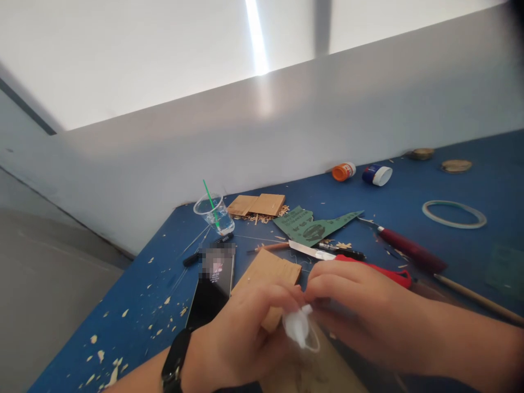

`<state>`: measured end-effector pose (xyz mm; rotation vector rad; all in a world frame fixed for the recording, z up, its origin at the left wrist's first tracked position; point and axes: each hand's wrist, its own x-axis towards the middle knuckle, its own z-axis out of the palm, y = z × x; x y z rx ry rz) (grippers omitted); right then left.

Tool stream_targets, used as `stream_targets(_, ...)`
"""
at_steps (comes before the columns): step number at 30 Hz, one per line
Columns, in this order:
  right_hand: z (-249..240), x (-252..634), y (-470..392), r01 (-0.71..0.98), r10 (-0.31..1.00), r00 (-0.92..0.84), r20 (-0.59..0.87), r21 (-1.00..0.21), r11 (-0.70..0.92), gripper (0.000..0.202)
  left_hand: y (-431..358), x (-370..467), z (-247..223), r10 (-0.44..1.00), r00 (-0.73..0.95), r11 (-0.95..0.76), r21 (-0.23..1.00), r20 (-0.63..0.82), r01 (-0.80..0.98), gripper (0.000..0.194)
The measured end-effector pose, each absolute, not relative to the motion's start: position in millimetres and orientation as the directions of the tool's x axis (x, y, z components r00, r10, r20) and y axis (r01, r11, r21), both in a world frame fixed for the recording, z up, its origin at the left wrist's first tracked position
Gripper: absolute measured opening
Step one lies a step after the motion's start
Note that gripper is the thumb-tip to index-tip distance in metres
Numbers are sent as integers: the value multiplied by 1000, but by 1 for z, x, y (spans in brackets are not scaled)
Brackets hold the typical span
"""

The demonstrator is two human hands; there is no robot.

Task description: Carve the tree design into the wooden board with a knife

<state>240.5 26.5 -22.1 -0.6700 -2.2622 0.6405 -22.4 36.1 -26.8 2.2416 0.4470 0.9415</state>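
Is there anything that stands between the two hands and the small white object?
Nothing visible does. The small white object appears held in the left hand, with the right hand close beside it. The nearest wooden piece shows behind the left hand, not in between.

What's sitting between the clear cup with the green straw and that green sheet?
In the head view, two flat wooden pieces, with wood shavings along their near edge, lie between the clear cup and the green sheet.
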Motion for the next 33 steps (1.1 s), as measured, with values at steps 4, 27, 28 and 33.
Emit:
stream_targets(4, -21, 244, 32, 317, 680, -630, 376, -675, 666, 9, 43, -24, -31, 563, 664, -651, 759, 492, -10, 52)
stream_targets(27, -4, 250, 29, 373, 547, -837, -4, -736, 565, 46, 23, -45, -4, 722, 649, -457, 870, 241, 186, 38)
stream_targets(28, -6, 250, 29, 333, 507, -862, 26, -723, 604, 53, 23, -45, -8, 733, 632, -447, 879, 251, 169, 37)
stream_targets(33, -10, 245, 22, 305, 425, -902, 76, -585, 752, 90, 22, -45, -16, 793, 545, -381, 920, 273, 93, 38)
